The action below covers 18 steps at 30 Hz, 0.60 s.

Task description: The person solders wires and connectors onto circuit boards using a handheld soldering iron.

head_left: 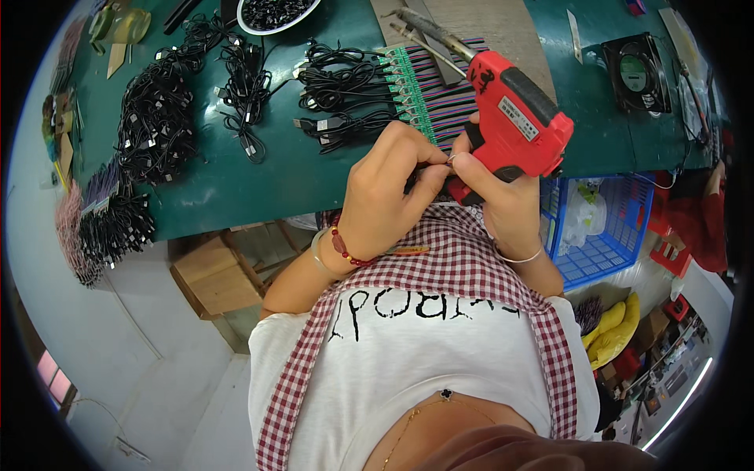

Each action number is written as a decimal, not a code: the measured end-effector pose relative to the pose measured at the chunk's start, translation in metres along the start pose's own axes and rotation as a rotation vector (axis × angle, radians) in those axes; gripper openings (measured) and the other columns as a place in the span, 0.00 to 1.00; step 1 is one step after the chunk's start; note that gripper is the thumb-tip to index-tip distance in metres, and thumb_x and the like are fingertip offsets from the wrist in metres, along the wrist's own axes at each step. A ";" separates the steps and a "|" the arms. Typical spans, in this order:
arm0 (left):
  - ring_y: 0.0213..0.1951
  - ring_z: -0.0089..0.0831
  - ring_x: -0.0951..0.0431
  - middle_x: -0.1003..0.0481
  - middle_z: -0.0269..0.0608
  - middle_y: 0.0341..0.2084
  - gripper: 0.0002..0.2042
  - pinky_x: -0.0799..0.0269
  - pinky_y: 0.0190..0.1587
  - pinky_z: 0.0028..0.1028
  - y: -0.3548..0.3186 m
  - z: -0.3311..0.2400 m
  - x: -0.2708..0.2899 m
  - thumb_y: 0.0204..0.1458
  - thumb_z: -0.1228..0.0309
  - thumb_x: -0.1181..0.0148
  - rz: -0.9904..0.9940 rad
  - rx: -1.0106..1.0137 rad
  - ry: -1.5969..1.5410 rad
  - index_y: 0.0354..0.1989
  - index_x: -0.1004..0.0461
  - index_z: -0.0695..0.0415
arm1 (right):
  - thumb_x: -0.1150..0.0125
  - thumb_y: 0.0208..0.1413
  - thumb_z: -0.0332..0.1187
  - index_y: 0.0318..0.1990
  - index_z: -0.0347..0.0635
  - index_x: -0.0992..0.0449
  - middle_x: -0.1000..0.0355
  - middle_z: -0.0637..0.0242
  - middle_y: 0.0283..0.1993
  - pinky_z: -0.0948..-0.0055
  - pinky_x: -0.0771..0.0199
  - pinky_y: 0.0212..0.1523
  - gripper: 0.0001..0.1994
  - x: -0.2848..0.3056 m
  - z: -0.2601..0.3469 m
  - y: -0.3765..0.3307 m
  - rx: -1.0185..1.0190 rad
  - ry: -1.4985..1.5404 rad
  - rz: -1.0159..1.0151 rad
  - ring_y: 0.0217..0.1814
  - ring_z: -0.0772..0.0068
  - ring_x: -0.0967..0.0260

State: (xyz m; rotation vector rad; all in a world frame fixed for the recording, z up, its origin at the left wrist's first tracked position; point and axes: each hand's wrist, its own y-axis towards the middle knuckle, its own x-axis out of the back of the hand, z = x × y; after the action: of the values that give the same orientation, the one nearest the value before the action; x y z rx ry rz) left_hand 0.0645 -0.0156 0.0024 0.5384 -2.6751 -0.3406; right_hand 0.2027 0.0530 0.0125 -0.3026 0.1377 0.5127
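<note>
My right hand (506, 200) is wrapped round the grip of a red and black soldering gun (510, 110). Its metal tip points up and left over the table. The right thumb also meets the fingertips of my left hand (393, 173). These left fingers are closed in a pinch; whatever lies between them is too small and covered to make out. Just beyond both hands lies a row of small green circuit boards (408, 94). Striped multicoloured wires (452, 90) run from the boards' right side. Bundled black USB cables (342, 82) lie along their left.
More black cables lie in a heap (157, 114) on the green table (298, 184). A white bowl (271, 30) holds small black parts at the back. A square black fan (638, 74) stands at the right. Below the table edge are a blue crate (601, 259) and a cardboard box (216, 271).
</note>
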 end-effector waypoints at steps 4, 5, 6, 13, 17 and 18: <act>0.25 0.35 0.27 0.31 0.40 0.26 0.06 0.32 0.24 0.29 0.001 0.003 0.003 0.41 0.80 0.39 0.095 -0.055 0.119 0.28 0.30 0.61 | 0.41 0.50 0.24 0.36 0.37 0.27 0.32 0.75 0.27 0.80 0.36 0.29 0.06 0.004 -0.006 0.005 0.125 -0.273 0.036 0.29 0.85 0.35; 0.25 0.35 0.27 0.31 0.40 0.25 0.06 0.32 0.24 0.29 0.002 0.002 0.003 0.41 0.79 0.39 0.129 -0.048 0.165 0.28 0.30 0.61 | 0.41 0.50 0.24 0.36 0.37 0.27 0.32 0.75 0.27 0.80 0.36 0.29 0.06 0.003 -0.006 0.006 0.125 -0.273 0.037 0.29 0.85 0.35; 0.25 0.35 0.27 0.31 0.40 0.25 0.06 0.32 0.24 0.29 0.003 0.002 0.004 0.41 0.79 0.39 0.128 -0.048 0.165 0.28 0.30 0.61 | 0.41 0.50 0.24 0.37 0.37 0.27 0.32 0.74 0.28 0.80 0.36 0.29 0.07 0.000 -0.006 0.007 0.151 -0.312 -0.035 0.28 0.85 0.36; 0.28 0.33 0.27 0.29 0.38 0.31 0.05 0.31 0.27 0.28 0.007 0.019 0.011 0.41 0.78 0.39 0.093 -0.081 0.477 0.27 0.28 0.60 | 0.44 0.49 0.20 0.51 0.34 0.36 0.33 0.63 0.31 0.75 0.34 0.33 0.19 0.024 0.001 0.001 0.092 0.032 -0.191 0.31 0.75 0.36; 0.30 0.31 0.27 0.29 0.37 0.38 0.05 0.30 0.29 0.28 0.008 0.024 0.007 0.41 0.77 0.38 0.096 -0.005 0.499 0.26 0.28 0.60 | 0.46 0.55 0.28 0.52 0.32 0.37 0.36 0.64 0.25 0.74 0.35 0.29 0.18 0.054 -0.013 -0.022 0.070 0.020 -0.108 0.24 0.77 0.40; 0.31 0.31 0.27 0.30 0.37 0.39 0.05 0.30 0.29 0.29 0.008 0.025 0.006 0.41 0.77 0.38 0.101 -0.009 0.521 0.26 0.29 0.61 | 0.46 0.56 0.31 0.52 0.31 0.37 0.37 0.65 0.22 0.76 0.36 0.26 0.18 0.059 -0.017 -0.029 0.060 -0.004 -0.107 0.21 0.78 0.42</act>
State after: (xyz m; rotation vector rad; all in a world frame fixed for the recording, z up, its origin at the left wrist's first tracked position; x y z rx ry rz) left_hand 0.0459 -0.0069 -0.0158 0.4174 -2.1846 -0.1553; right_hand 0.2675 0.0511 -0.0089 -0.2492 0.1317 0.4025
